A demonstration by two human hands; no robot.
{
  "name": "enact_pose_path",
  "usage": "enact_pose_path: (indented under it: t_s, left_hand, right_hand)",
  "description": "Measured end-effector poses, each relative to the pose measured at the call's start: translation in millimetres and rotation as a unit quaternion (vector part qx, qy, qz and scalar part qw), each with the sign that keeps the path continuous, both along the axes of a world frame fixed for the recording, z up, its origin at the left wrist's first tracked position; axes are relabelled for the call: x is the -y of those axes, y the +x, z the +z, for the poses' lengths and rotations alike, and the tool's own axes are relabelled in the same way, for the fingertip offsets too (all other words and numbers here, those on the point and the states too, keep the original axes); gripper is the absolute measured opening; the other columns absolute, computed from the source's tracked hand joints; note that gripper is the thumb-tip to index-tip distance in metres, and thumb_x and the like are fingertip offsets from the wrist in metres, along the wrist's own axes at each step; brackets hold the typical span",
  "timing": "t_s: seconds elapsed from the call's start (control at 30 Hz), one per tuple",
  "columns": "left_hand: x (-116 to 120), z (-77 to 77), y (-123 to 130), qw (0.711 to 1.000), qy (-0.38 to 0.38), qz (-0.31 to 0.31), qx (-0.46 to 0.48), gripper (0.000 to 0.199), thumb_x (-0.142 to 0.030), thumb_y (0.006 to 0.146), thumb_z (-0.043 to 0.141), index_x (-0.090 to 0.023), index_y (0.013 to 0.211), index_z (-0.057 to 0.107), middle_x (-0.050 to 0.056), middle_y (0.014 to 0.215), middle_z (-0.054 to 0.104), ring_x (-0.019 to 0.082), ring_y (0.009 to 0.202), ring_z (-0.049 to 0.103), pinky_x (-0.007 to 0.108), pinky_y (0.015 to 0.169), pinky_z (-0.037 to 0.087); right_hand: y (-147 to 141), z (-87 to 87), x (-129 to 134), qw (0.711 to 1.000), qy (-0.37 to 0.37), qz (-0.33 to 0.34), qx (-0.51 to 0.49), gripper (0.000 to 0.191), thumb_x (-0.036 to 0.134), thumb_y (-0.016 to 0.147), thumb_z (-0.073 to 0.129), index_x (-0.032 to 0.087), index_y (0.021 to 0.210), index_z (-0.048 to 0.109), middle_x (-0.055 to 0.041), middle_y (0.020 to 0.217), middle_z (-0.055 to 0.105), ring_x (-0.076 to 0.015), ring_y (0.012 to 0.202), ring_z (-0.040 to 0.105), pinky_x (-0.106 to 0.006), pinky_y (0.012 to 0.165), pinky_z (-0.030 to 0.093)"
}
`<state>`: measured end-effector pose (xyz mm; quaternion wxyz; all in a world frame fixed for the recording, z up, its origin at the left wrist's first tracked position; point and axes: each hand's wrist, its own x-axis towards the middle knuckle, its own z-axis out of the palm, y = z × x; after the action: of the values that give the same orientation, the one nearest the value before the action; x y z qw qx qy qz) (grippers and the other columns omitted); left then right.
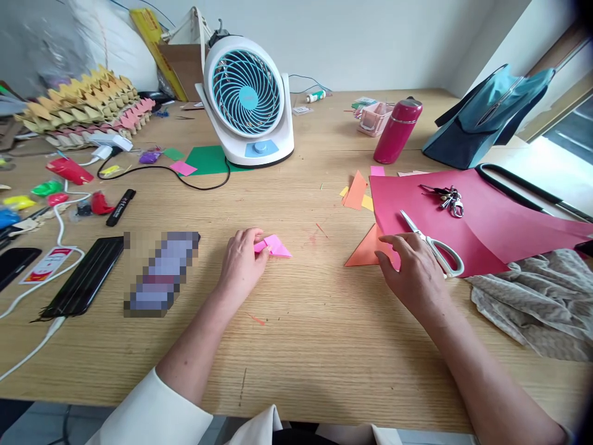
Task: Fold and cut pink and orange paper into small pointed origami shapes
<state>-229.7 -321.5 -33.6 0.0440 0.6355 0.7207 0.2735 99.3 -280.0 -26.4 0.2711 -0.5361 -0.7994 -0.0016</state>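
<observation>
A small folded piece of pink paper (pixel 279 247) is pinched between the thumb and fingers of my left hand (pixel 241 262), low over the middle of the table. My right hand (pixel 414 275) is at an orange paper triangle (pixel 364 252), its fingers bent and thumb apart. Its fingertips are over the triangle's right side; I cannot tell whether they touch it. Scissors with white handles (pixel 442 254) lie just beyond that hand, on a large sheet of dark pink paper (pixel 482 204).
A white fan (pixel 250 93) stands at the back, a magenta bottle (pixel 398 131) and a blue bag (pixel 486 117) at back right. Keys (pixel 450 199) lie on the pink sheet. Crumpled cloth (pixel 537 303) is at right. A black marker (pixel 121 207), a phone (pixel 162 272) and cables occupy the left.
</observation>
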Motion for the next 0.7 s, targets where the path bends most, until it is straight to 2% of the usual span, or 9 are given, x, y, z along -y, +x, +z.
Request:
enact_pose_path:
  t_s: [0.17,0.3,0.4,0.47,0.6,0.7]
  left_hand:
    - [2,-0.5,3,0.999,-0.029,-0.005,-0.018,0.008,-0.024,0.082,0.068,-0.02,0.087,0.063,0.009,0.098,0.06,0.028,0.099,0.058,0.043,0.091,0.048]
    - [3,4.7,12,0.996,-0.028,-0.036,0.081,0.007,-0.025,0.085,0.064,-0.021,0.082,0.059,0.005,0.093,0.061,0.023,0.091,0.061,0.038,0.086,0.05]
    - [7,14.8,26,0.976,-0.021,-0.091,0.195,0.009,-0.026,0.088,0.06,-0.021,0.082,0.056,0.004,0.099,0.068,0.02,0.095,0.065,0.034,0.086,0.05]
    - [12,24.1,38,0.96,-0.029,-0.133,0.245,0.011,-0.025,0.088,0.06,-0.021,0.081,0.054,0.005,0.106,0.071,0.02,0.101,0.066,0.034,0.091,0.048]
    - [25,37.5,60,0.936,-0.049,-0.202,0.284,0.014,-0.023,0.087,0.063,-0.021,0.077,0.053,0.005,0.11,0.072,0.02,0.105,0.066,0.034,0.098,0.045]
    - [31,37.3,72,0.927,-0.048,-0.23,0.293,0.013,-0.018,0.086,0.063,-0.021,0.077,0.053,0.003,0.104,0.072,0.018,0.1,0.066,0.032,0.094,0.046]
  right_hand:
    - [-13,3.0,10,0.995,-0.045,0.066,-0.057,0.022,0.026,0.094,0.053,0.02,0.113,0.064,-0.0129,0.108,0.062,-0.0283,0.097,0.063,-0.042,0.081,0.051]
    - [-30,5.6,23,0.972,-0.136,0.143,-0.13,0.02,0.025,0.097,0.051,0.022,0.113,0.062,-0.0102,0.108,0.061,-0.0236,0.096,0.064,-0.039,0.083,0.051]
    - [-42,5.7,31,0.94,-0.219,0.18,-0.192,0.02,0.027,0.097,0.051,0.021,0.114,0.06,-0.0097,0.108,0.062,-0.0212,0.093,0.064,-0.037,0.08,0.053]
    - [-47,5.9,35,0.918,-0.262,0.186,-0.231,0.023,0.032,0.096,0.056,0.022,0.116,0.059,-0.0103,0.112,0.063,-0.0217,0.094,0.064,-0.036,0.078,0.053]
    - [-52,12.1,40,0.869,-0.324,0.21,-0.311,0.037,0.045,0.091,0.064,0.022,0.119,0.058,-0.0103,0.118,0.066,-0.0229,0.099,0.064,-0.035,0.083,0.053]
    - [-54,18.6,43,0.812,-0.394,0.242,-0.355,0.037,0.051,0.096,0.054,0.02,0.115,0.062,-0.0076,0.102,0.07,-0.0201,0.089,0.065,-0.031,0.077,0.051]
